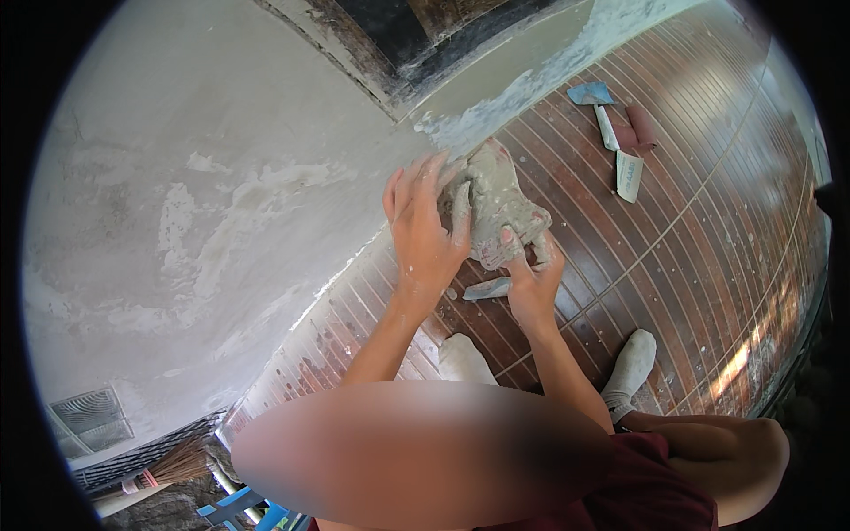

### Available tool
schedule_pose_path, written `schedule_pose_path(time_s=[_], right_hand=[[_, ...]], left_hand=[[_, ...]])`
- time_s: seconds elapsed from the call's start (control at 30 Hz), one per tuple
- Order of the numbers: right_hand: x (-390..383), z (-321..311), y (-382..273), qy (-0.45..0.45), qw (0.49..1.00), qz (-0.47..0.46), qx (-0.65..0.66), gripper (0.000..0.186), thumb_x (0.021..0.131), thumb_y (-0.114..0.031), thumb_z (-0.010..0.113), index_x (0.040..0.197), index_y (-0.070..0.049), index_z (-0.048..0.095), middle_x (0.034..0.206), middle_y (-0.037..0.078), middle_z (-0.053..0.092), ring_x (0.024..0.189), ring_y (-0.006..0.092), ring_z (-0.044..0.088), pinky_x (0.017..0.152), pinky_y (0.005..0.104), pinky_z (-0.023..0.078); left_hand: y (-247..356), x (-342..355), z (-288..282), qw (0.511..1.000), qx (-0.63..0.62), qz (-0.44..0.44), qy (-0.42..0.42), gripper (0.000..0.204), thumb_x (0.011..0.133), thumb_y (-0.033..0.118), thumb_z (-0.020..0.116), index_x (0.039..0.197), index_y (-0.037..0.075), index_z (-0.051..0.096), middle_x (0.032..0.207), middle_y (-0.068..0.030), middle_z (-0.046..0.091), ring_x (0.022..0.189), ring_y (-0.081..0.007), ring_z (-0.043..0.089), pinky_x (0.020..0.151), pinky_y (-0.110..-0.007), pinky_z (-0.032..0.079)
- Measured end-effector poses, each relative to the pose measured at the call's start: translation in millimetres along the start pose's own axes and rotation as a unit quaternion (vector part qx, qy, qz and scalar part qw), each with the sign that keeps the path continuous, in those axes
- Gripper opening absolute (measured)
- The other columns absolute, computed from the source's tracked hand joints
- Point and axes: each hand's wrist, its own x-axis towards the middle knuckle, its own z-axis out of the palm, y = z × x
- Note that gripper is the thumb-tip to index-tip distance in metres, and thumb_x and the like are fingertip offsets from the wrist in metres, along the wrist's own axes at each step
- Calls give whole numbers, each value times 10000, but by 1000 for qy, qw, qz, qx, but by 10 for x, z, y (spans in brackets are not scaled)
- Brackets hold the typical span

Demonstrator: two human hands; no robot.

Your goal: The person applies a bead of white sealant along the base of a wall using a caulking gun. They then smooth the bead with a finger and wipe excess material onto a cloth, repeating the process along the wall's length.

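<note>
My left hand (429, 217) is at the upper left of a grey, lumpy mass of wet plaster (496, 199), which looks like a soft bag or cloth coated in it, with curled fingers gripping it. My right hand (533, 274) pinches its lower right side, thumb on the front. Both hands are smeared with grey. A grey-smeared flat piece (485, 290) lies on the ribbed brown floor just below the mass, between my feet.
A grey plastered wall (150, 177) rises at the left, with patchy white marks. On the tiled floor (708, 221) lie a blue-bladed scraper (591, 94), a maroon sheet (633, 128) and a pale paper piece (629, 177). A broom (168, 460) and blue object (230, 509) are at lower left.
</note>
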Motion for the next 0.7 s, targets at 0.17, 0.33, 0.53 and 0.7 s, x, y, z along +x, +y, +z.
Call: schedule_pose_path(time_s=[0.17,0.33,0.53,0.7], right_hand=[[-28,35,6,-15,999,-44,-11,262,949,-118,611,1170,21,587,1018,36,635,880,81,577,736,239,489],[-27,20,-8,-11,1000,-17,5,275,948,-129,618,1175,23,586,1024,37,637,889,81,575,755,240,485],[-29,-10,-57,-6,1000,-15,19,275,948,-141,621,1167,22,587,1004,33,633,865,76,570,736,237,482],[-12,-23,-106,-1,999,0,32,275,946,-138,621,1169,20,584,984,30,627,843,71,563,703,228,478]], left_hand=[[-19,75,18,999,19,30,-7,615,730,26,704,1305,83,493,996,-19,688,1133,-259,508,1072,-468,270],[-1,125,3,996,-66,-55,-23,623,711,39,724,1294,105,513,960,-12,670,1051,-257,505,1034,-443,298],[-2,138,-28,999,-6,-39,20,602,730,44,735,1290,76,516,1035,-77,667,1043,-268,581,979,-398,395],[12,140,-58,997,-36,-52,33,586,732,26,708,1286,63,517,1060,-95,658,1080,-280,567,1007,-411,373]])
